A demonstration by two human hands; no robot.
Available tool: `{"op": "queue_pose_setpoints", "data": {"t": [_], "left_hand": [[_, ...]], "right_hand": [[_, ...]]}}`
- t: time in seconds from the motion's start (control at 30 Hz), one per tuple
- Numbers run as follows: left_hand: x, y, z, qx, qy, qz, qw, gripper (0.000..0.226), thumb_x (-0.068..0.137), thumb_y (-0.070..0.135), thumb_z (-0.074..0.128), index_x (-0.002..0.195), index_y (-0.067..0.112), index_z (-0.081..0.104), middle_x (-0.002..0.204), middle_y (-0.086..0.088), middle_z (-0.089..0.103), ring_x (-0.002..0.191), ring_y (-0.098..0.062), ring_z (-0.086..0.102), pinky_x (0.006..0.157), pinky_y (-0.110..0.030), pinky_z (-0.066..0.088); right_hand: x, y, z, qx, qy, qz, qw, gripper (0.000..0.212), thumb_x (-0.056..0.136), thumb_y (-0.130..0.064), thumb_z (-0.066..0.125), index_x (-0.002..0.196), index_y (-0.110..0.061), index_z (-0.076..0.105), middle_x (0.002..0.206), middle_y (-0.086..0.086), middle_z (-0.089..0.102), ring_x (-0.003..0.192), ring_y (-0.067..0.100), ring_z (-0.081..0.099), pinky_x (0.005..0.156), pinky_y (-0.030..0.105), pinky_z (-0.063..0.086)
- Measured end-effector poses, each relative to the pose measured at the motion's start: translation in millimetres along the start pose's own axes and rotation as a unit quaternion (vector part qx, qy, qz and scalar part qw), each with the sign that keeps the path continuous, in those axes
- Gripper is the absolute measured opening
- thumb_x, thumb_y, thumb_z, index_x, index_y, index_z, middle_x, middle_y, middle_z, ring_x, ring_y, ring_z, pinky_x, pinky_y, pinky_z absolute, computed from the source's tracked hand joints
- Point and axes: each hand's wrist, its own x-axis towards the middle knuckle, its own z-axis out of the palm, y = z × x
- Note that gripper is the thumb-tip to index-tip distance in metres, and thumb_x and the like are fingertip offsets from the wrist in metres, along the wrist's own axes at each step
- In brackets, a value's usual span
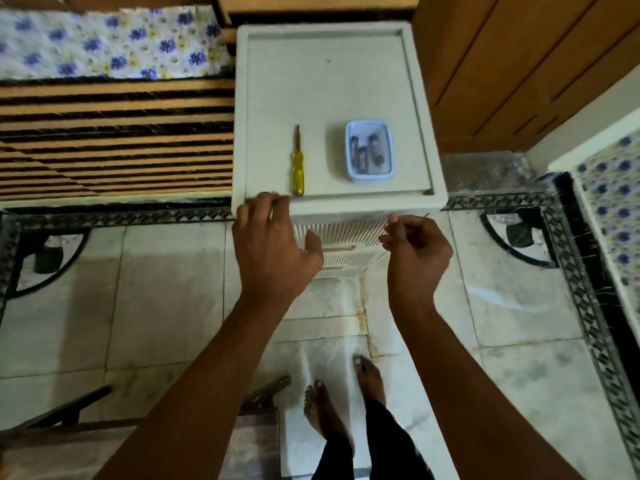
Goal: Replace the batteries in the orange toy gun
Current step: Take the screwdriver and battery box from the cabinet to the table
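You cannot make out what lies in the shallow pale-blue plastic tray (370,150), right of the frame's centre: the dark cylindrical pieces (365,151) there are smeared and too small to name. Your left hand (273,242) covers part of the near rim of the white square bench (332,81), and its fingertips blur against that rim. Your right hand (415,247) is curled, and whether it pinches anything cannot be told. Both forearms run off the bottom edge.

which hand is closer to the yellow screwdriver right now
Left. The left hand has its fingertips on the table's front rim, just beside the yellow screwdriver handle's end. The right hand hangs curled off the front edge, farther right.
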Motion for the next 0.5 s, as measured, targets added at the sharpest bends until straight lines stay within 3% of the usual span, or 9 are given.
{"op": "queue_pose_setpoints", "data": {"t": [0.07, 0.17, 0.27, 0.33, 0.4, 0.5], "left_hand": [[15.6, 12.2, -4.5, 0.028, 0.001, -0.030, 0.999, 0.047, 0.090, 0.048, 0.054, 0.112, 0.009, 0.069, 0.108, -0.009, 0.062, 0.096, -0.032, 0.057, 0.081, -0.042, 0.045], [42.2, 22.5, -4.7, 0.028, -0.006, -0.092, 0.995, 0.049, 0.099, 0.049, 0.050, 0.106, 0.005, 0.069, 0.107, -0.012, 0.059, 0.088, -0.033, 0.062, 0.075, -0.043, 0.048], [66.0, 30.0, -1.3, 0.025, -0.022, -0.131, 0.991, 0.052, 0.095, 0.049, 0.060, 0.110, 0.001, 0.067, 0.114, -0.016, 0.058, 0.101, -0.037, 0.061, 0.078, -0.047, 0.051], [77.3, 35.3, 2.2, 0.031, -0.048, -0.139, 0.989, 0.050, 0.094, 0.046, 0.065, 0.116, 0.001, 0.063, 0.120, -0.016, 0.058, 0.112, -0.036, 0.058, 0.083, -0.048, 0.052], [85.9, 38.9, 6.7, -0.003, -0.065, -0.154, 0.986, 0.043, 0.096, 0.038, 0.066, 0.119, 0.002, 0.060, 0.122, -0.016, 0.059, 0.115, -0.033, 0.058, 0.087, -0.046, 0.052], [91.9, 41.2, 7.4, -0.054, -0.081, -0.191, 0.977, 0.032, 0.098, 0.030, 0.066, 0.115, 0.002, 0.064, 0.117, -0.016, 0.064, 0.110, -0.030, 0.062, 0.081, -0.038, 0.049]], "right_hand": [[2.1, -27.2, -7.5, -0.040, 0.006, -0.104, 0.994, 0.008, 0.096, -0.018, 0.070, 0.093, -0.010, 0.071, 0.080, 0.009, 0.074, 0.075, 0.027, 0.073, 0.073, 0.038, 0.062], [21.2, -52.7, -2.7, -0.108, 0.005, -0.188, 0.976, 0.012, 0.096, -0.021, 0.072, 0.102, -0.011, 0.070, 0.087, 0.006, 0.072, 0.077, 0.014, 0.070, 0.070, 0.027, 0.058], [50.9, -64.4, 14.7, -0.200, -0.039, -0.168, 0.965, 0.036, 0.095, -0.042, 0.072, 0.112, -0.010, 0.071, 0.096, 0.008, 0.072, 0.083, 0.015, 0.070, 0.076, 0.034, 0.058], [67.4, -68.1, 28.0, -0.276, -0.090, -0.139, 0.947, 0.044, 0.095, -0.052, 0.069, 0.102, -0.008, 0.073, 0.089, 0.009, 0.072, 0.081, 0.023, 0.068, 0.075, 0.035, 0.053], [76.9, -71.8, 38.2, -0.323, -0.133, -0.113, 0.930, 0.040, 0.094, -0.046, 0.073, 0.090, -0.006, 0.071, 0.083, 0.009, 0.071, 0.077, 0.026, 0.064, 0.068, 0.031, 0.044], [82.8, -79.0, 43.8, -0.318, -0.155, -0.053, 0.934, 0.033, 0.091, -0.038, 0.080, 0.089, -0.007, 0.068, 0.084, 0.005, 0.068, 0.078, 0.022, 0.061, 0.068, 0.026, 0.039]]}}
